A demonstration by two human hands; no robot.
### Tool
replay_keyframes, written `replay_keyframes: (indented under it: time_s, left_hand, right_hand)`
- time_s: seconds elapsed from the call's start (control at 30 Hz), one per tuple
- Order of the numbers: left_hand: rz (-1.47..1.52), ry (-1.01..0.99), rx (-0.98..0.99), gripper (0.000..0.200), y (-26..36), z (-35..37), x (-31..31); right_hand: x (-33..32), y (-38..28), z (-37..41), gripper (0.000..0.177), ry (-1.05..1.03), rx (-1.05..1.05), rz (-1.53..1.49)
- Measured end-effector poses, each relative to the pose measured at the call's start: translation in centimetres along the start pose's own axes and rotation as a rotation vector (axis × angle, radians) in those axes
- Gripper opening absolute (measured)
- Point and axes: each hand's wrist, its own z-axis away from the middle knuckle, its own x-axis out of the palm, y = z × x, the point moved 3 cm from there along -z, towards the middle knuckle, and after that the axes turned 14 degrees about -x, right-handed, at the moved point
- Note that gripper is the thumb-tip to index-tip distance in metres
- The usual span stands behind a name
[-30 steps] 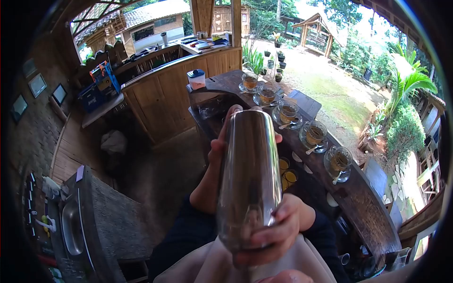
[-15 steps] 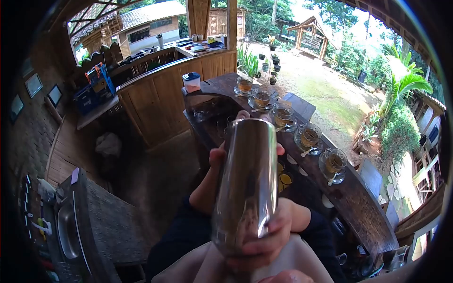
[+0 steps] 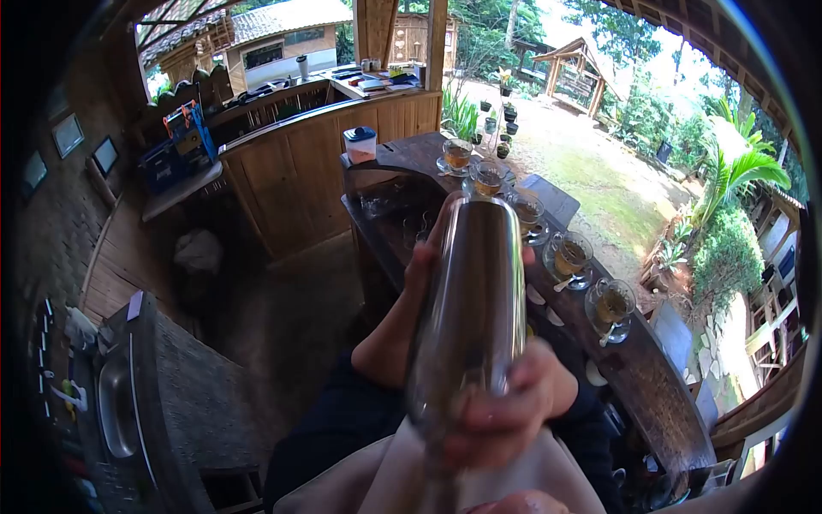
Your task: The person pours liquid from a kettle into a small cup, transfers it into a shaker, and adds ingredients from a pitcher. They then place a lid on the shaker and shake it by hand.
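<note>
A shiny metal shaker (image 3: 475,300) is held upright and tilted in front of my body, its lower end blurred by motion. My right hand (image 3: 514,407) wraps round its lower part. At the far side near the top, my left hand (image 3: 425,257) grips it, with its palm hidden behind the metal. Beyond the shaker, several glass cups of tea on saucers, such as one cup (image 3: 611,304) and another (image 3: 572,254), stand in a row along the dark wooden counter (image 3: 646,368). Spoons rest on some saucers.
A lidded plastic container (image 3: 360,146) stands at the counter's far end. To the left are a metal sink (image 3: 116,403) and a blue crate (image 3: 167,167). A wooden bar (image 3: 300,171) holds papers and other items; a garden lies beyond.
The shaker and both hands have shifted slightly right and upward in view. It now covers more of the middle cups and the yellow-filled glasses below the counter. The background has also shifted slightly.
</note>
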Motion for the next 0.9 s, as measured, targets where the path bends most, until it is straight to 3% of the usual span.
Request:
replay_keyframes:
  time_s: [0.07, 0.1, 0.13, 0.17, 0.27, 0.3, 0.33, 0.4, 0.43, 0.5, 0.53, 0.57, 0.6, 0.63, 0.7, 0.77, 0.83, 0.9]
  left_hand:
    - [0.349, 0.413, -0.362, 0.068, 1.2, 1.6, -3.9]
    - [0.277, 0.400, -0.304, 0.061, 1.3, 1.4, -5.3]
    - [0.269, 0.482, -0.235, 0.059, 2.1, 2.7, -8.2]
    - [0.262, 0.559, -0.161, 0.057, 2.6, 3.7, -10.3]
    - [0.249, 0.520, -0.305, 0.058, 3.6, 1.2, -6.1]
    - [0.284, 0.459, -0.484, 0.065, 3.8, 0.4, -4.0]
    - [0.255, 0.352, -0.439, 0.070, 3.2, -0.2, -2.9]
    - [0.214, 0.185, -0.334, 0.086, 1.9, -0.5, 1.9]
    - [0.216, 0.188, -0.339, 0.086, 1.6, 0.0, 1.8]
    - [0.191, 0.233, -0.288, 0.088, 1.2, 1.3, 0.5]
    - [0.181, 0.294, -0.254, 0.078, 1.8, 1.2, -1.5]
    - [0.170, 0.350, -0.220, 0.069, 2.5, 1.2, -4.1]
    - [0.160, 0.408, -0.180, 0.065, 2.6, 2.7, -7.7]
    - [0.146, 0.457, -0.140, 0.062, 2.7, 3.2, -10.2]
    - [0.191, 0.555, -0.129, 0.059, 2.2, 3.1, -8.7]
    - [0.225, 0.644, -0.123, 0.056, 2.2, 1.8, -5.7]
    - [0.198, 0.467, -0.237, 0.056, 2.0, 0.8, -1.1]
    - [-0.152, 0.270, -0.326, 0.062, 2.8, 0.8, -0.2]
  right_hand:
    - [-0.8, 0.0, 3.8, 0.036, -0.367, 0.628, -0.240]
    - [0.4, 2.6, 5.8, 0.040, -0.436, 0.777, -0.298]
    - [1.2, 3.0, 8.3, 0.045, -0.354, 0.787, -0.269]
    - [1.4, 3.7, 8.6, 0.047, -0.266, 1.050, -0.197]
    - [0.3, 3.6, 4.2, 0.044, -0.177, 0.904, -0.069]
    - [-0.4, 3.7, 1.4, 0.038, -0.352, 0.750, -0.178]
    - [-1.0, 3.2, -0.4, 0.031, -0.554, 0.624, -0.273]
    - [1.0, 0.2, -0.3, 0.026, 0.049, 0.153, -0.038]
    - [0.7, 0.1, 0.2, 0.026, 0.048, 0.155, -0.033]
    - [-0.4, 1.1, 1.5, 0.031, -0.085, 0.298, -0.203]
    - [-0.8, 1.6, 2.3, 0.034, -0.152, 0.369, -0.288]
    - [-0.6, 2.9, 4.3, 0.040, -0.290, 0.613, -0.296]
    - [0.0, 3.4, 6.5, 0.044, -0.262, 0.822, -0.236]
    - [1.2, 3.8, 8.2, 0.049, -0.211, 1.162, -0.206]
    - [0.9, 4.1, 8.7, 0.049, -0.200, 1.324, -0.214]
    - [0.3, 4.2, 4.7, 0.046, -0.342, 0.928, -0.218]
    - [-0.3, 3.7, -0.8, 0.046, -0.575, 0.739, -0.329]
    - [-1.0, 0.9, -2.3, 0.039, -0.222, 0.295, -0.213]
